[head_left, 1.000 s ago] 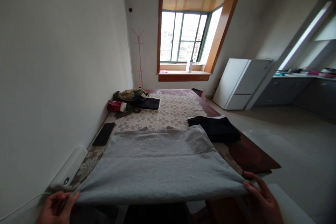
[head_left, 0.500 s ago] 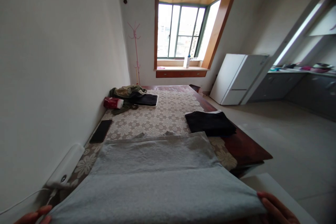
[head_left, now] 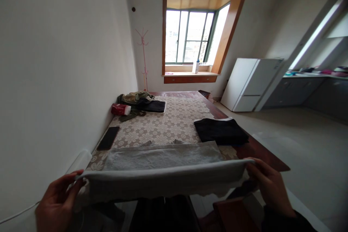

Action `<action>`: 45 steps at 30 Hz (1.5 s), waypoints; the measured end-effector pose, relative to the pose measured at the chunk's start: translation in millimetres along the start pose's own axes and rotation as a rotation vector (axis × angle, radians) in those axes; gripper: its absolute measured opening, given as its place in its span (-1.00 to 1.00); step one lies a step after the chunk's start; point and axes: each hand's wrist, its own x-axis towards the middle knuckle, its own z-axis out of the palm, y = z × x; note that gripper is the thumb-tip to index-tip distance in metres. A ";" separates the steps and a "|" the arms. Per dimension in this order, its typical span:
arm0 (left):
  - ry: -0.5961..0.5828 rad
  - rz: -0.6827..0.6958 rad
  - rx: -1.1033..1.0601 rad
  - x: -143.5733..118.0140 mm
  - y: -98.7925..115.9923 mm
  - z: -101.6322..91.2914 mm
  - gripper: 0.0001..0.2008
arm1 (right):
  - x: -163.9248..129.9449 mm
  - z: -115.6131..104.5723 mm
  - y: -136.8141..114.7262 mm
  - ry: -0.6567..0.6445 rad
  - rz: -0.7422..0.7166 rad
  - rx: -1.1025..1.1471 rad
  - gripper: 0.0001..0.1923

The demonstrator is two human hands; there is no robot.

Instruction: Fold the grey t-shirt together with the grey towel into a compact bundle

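Observation:
A grey cloth garment [head_left: 163,183] is stretched between my two hands, its near part lifted above the table's front edge. My left hand [head_left: 58,199] pinches its left end, with thumb and fingers closed on the fabric. At the right end, my right hand [head_left: 268,181] grips the other corner the same way. The garment's far part lies flat on the patterned tablecloth [head_left: 163,127]. I cannot tell exactly what kind of garment it is. Beyond it on the right rests a folded black cloth stack [head_left: 221,130].
A black phone [head_left: 108,138] lies by the left wall. Farther back are a red packet [head_left: 120,109], a green garment heap [head_left: 133,98] and a folded black cloth [head_left: 153,106]. A white power strip [head_left: 80,161] sits along the wall. A white fridge [head_left: 250,85] stands behind right.
Both hands have come up and inward, raising the near part of the grey garment so that it folds over and hangs between them. The far part stays on the table.

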 end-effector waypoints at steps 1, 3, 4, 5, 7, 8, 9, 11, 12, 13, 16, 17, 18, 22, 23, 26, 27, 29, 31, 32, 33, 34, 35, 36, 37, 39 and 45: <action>-0.036 -0.025 -0.016 8.0 1.4 8.8 -0.65 | 12.1 10.5 -3.5 0.009 -0.042 -0.045 -0.55; -0.133 -0.049 -0.022 26.1 -2.5 28.2 -0.68 | 36.3 33.0 -7.2 -0.007 -0.122 -0.119 -0.57; -0.165 -0.040 -0.020 35.7 -7.4 38.5 -0.69 | 47.5 44.3 -7.0 -0.028 -0.147 -0.146 -0.58; -0.186 -0.031 -0.027 45.1 -13.5 49.1 -0.69 | 57.8 55.3 -5.3 -0.054 -0.158 -0.174 -0.59; -0.202 -0.014 -0.017 62.3 -27.5 69.9 -0.67 | 74.4 74.9 2.3 -0.095 -0.154 -0.249 -0.63; -0.215 0.004 0.029 69.3 -34.1 79.8 -0.66 | 80.5 83.0 7.6 -0.104 -0.149 -0.295 -0.67; -0.232 0.030 0.103 74.9 -39.9 89.0 -0.66 | 85.1 89.9 13.5 -0.102 -0.147 -0.343 -0.71; -0.275 0.090 0.272 81.5 -48.4 104.5 -0.68 | 90.4 99.6 25.7 -0.075 -0.151 -0.434 -0.78; -0.293 0.116 0.340 82.5 -51.0 110.4 -0.70 | 91.6 102.6 31.3 -0.064 -0.157 -0.475 -0.80; -0.312 0.137 0.387 82.3 -52.7 114.8 -0.73 | 92.1 104.6 36.0 -0.061 -0.167 -0.512 -0.81; -0.365 0.176 0.447 77.3 -53.7 120.3 -0.78 | 92.0 106.1 44.2 -0.095 -0.194 -0.620 -0.79; -0.382 0.191 0.480 75.4 -53.5 119.9 -0.77 | 91.7 105.9 44.9 -0.115 -0.199 -0.658 -0.78; -0.400 0.207 0.527 73.8 -53.3 118.9 -0.74 | 91.2 105.7 45.0 -0.130 -0.203 -0.694 -0.78; -0.476 0.254 0.724 72.3 -56.0 112.4 -0.60 | 87.4 105.7 43.1 -0.124 -0.228 -0.790 -0.77; -0.487 0.247 0.732 73.0 -57.7 111.1 -0.56 | 86.0 105.9 42.9 -0.111 -0.226 -0.803 -0.76; -0.520 0.207 0.694 76.9 -64.1 109.3 -0.48 | 82.1 106.1 43.4 -0.076 -0.205 -0.804 -0.69; -0.531 0.195 0.674 78.7 -66.2 109.5 -0.48 | 81.5 106.0 43.5 -0.068 -0.199 -0.783 -0.68; -0.552 0.160 0.617 83.0 -69.7 111.2 -0.51 | 81.8 105.8 43.0 -0.068 -0.194 -0.695 -0.69; -0.563 0.099 0.536 88.3 -71.7 113.8 -0.54 | 83.5 105.2 41.6 -0.072 -0.183 -0.560 -0.72; -0.572 0.069 0.495 91.0 -72.1 114.7 -0.55 | 84.5 104.6 40.8 -0.070 -0.177 -0.491 -0.72; -0.583 0.046 0.462 93.5 -72.1 115.1 -0.56 | 85.2 103.7 40.1 -0.071 -0.173 -0.428 -0.70; -0.602 0.030 0.426 95.5 -71.7 114.6 -0.58 | 85.6 102.4 39.8 -0.076 -0.174 -0.376 -0.68; -0.626 0.017 0.383 96.8 -71.1 113.1 -0.59 | 85.5 100.5 39.8 -0.087 -0.178 -0.337 -0.66; -0.649 0.003 0.331 97.1 -70.1 110.7 -0.59 | 84.9 98.1 40.3 -0.107 -0.186 -0.310 -0.63; -0.664 -0.017 0.269 96.4 -69.0 107.6 -0.59 | 83.9 95.3 41.1 -0.127 -0.196 -0.292 -0.62; -0.645 -0.052 0.150 92.2 -66.1 100.9 -0.58 | 81.1 89.4 42.8 -0.148 -0.221 -0.266 -0.62; -0.510 -0.041 0.078 79.5 -56.2 94.5 -0.57 | 76.1 83.4 34.0 -0.107 -0.160 -0.269 -0.62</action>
